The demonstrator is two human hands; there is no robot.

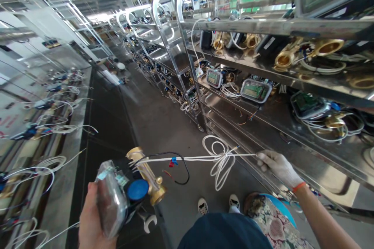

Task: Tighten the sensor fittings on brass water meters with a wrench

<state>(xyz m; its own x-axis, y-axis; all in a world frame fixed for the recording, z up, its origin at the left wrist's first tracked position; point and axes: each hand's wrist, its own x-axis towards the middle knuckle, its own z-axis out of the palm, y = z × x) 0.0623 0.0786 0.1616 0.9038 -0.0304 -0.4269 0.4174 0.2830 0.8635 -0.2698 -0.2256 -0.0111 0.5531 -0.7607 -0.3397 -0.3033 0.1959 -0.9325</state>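
My left hand grips a water meter with a brass pipe body, a blue round cap and a clear-lidded electronics box. A white cable runs from the meter to the right, with a tied coil hanging in the middle. My right hand, in a white glove, pinches the far end of that cable and holds it taut. A black wire loop and small red and blue tags sit near the meter end.
Steel shelf racks on the right hold several meters with brass fittings and coiled white cables. A bench on the left carries more meters and cables. A grey floor aisle runs between. A floral-cushioned stool stands by my legs.
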